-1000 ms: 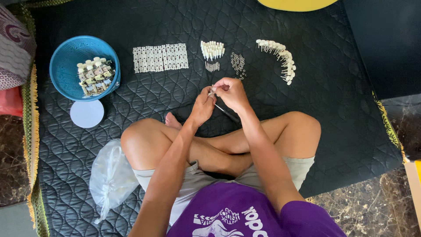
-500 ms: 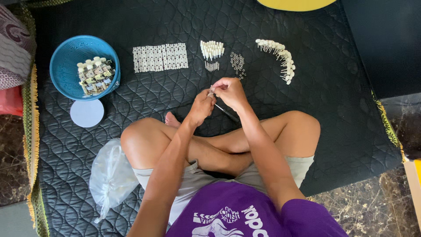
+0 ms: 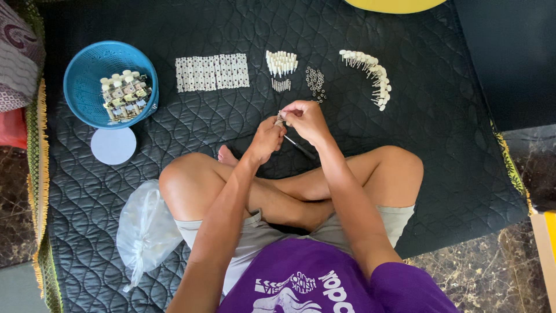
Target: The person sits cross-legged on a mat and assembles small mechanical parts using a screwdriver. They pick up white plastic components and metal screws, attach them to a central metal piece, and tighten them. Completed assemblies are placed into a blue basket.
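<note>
Left hand (image 3: 265, 139) and right hand (image 3: 307, 120) meet above the black quilted mat (image 3: 440, 116), both grips pinched on a small pale metal part (image 3: 280, 119). A dark slim tool (image 3: 300, 147) lies beneath them.

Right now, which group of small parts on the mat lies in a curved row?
The white pegs at far right; the other groups form straight blocks or clusters.

I look down on a black quilted mat (image 3: 174, 145) with gold fringe, spread over dark marbled stone floor (image 3: 498, 266). Daylight falls evenly. A patterned cushion (image 3: 17, 58) sits at the left edge.
</note>
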